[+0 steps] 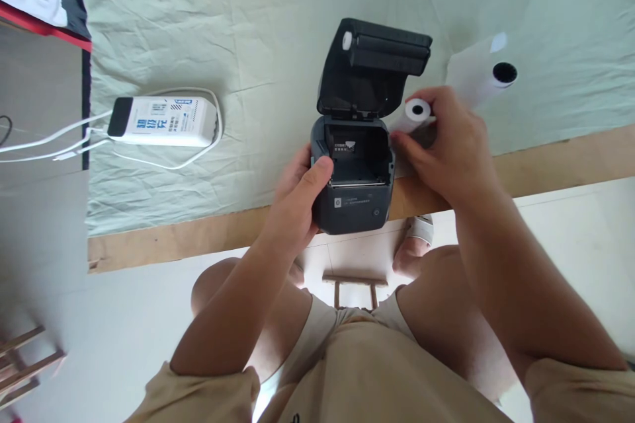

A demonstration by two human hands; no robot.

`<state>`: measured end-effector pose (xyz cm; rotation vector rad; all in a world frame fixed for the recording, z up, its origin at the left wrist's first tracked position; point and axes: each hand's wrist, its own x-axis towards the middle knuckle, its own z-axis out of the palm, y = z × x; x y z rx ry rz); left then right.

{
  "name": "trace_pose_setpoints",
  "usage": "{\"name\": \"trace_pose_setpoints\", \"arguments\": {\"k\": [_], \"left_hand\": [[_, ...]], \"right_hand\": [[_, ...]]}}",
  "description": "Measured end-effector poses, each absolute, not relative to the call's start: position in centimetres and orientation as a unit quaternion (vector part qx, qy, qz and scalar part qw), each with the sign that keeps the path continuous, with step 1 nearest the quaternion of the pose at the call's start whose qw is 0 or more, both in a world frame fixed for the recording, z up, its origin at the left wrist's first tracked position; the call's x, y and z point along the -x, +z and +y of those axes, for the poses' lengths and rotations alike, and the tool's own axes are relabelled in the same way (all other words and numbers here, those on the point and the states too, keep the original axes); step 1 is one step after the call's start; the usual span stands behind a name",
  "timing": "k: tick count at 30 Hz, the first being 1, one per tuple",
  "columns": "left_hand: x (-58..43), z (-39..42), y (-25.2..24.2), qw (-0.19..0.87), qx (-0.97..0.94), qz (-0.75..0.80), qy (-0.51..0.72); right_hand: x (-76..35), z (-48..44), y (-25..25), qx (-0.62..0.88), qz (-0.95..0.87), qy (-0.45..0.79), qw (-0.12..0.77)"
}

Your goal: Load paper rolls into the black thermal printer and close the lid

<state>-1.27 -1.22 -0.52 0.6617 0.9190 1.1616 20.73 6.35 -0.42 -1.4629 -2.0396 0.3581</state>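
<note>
A small dark label printer [354,208] is held over the table's front edge, its lid [364,86] swung up and its paper bay showing. My left hand [300,195] grips the printer's left side, thumb on the rim of the bay. Between the thumb and fingers of my right hand [446,139] is a small white paper roll [409,117] with a dark core hole, just right of the open bay. Farther right, a larger white paper roll [479,76] with a black core lies on the cloth.
A pale green cloth [268,33] covers the table, with its wooden edge [188,238] bare along the front. On the left lies a white power strip [169,120] with white cables. Wooden stool parts [354,281] show below.
</note>
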Motion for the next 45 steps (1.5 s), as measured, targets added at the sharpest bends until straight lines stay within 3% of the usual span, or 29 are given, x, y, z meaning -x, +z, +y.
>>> {"name": "trace_pose_setpoints", "arguments": {"k": [3,7,10,19,28,33,45], "left_hand": [[1.4,-1.3,-0.5,0.689,-0.296,0.411,0.518],[1.4,-1.2,-0.4,0.683,-0.294,0.422,0.518],[1.4,-1.2,-0.3,0.686,-0.293,0.424,0.514],[1.3,-1.2,-0.5,0.692,-0.293,0.413,0.514],[1.3,-1.2,-0.3,0.69,-0.298,0.417,0.511],[1.2,-1.2,-0.3,0.687,-0.302,0.41,0.519],[1.3,-1.2,-0.3,0.694,-0.307,0.394,0.518]], "right_hand": [[-21.1,6.1,0.3,0.532,-0.772,0.102,0.332],[-23.3,6.8,0.7,0.539,-0.697,-0.068,0.468],[-25.4,8.4,-0.6,0.571,-0.662,-0.106,0.474],[-24.9,9.1,-1.0,0.652,-0.652,0.043,0.384],[-25.0,8.7,-1.1,0.631,-0.652,0.077,0.413],[-25.1,8.8,-1.3,0.673,-0.644,0.019,0.363],[-24.9,8.5,-1.0,0.658,-0.65,0.086,0.371]]}}
